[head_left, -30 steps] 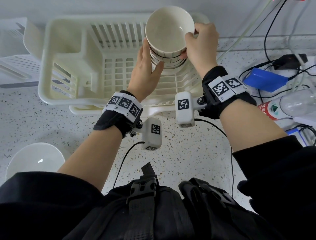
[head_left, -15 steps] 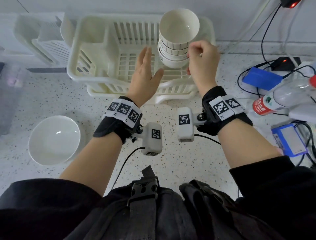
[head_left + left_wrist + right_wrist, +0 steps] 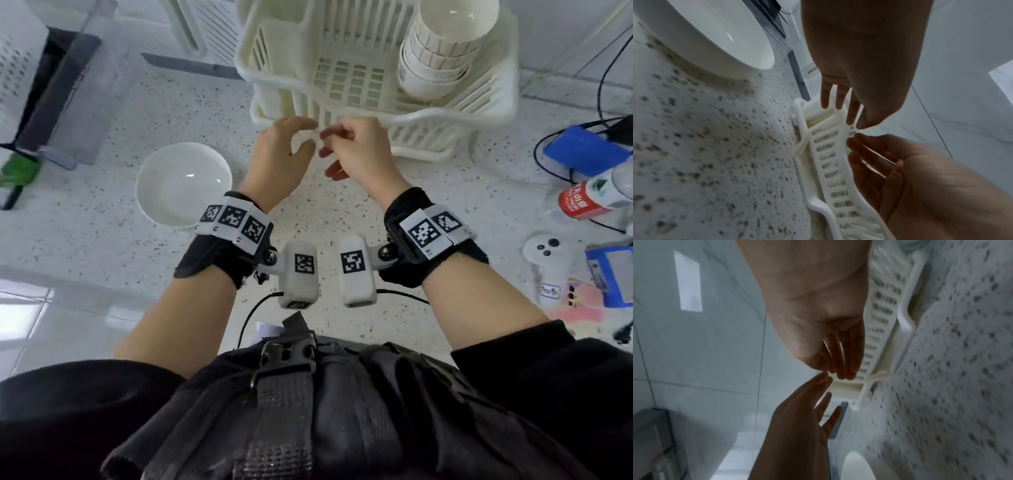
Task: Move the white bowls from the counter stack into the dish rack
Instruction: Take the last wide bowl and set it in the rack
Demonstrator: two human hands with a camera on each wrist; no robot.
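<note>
A stack of white bowls stands upright in the right part of the cream dish rack. One wide white bowl sits alone on the speckled counter to the left, also seen in the left wrist view as the bowl. My left hand and right hand hover side by side just in front of the rack's near rim, fingertips almost meeting. Both have loosely curled fingers and hold nothing. The left wrist view shows the left hand empty; the right wrist view shows the right hand empty.
A blue box with black cables, a bottle with a red label and a white controller lie on the counter to the right. A grey box and white slatted trays stand at the back left.
Both hands let go of the bowl stack, which now stands in the rack. They drew back toward me and came together in front of the rack.
</note>
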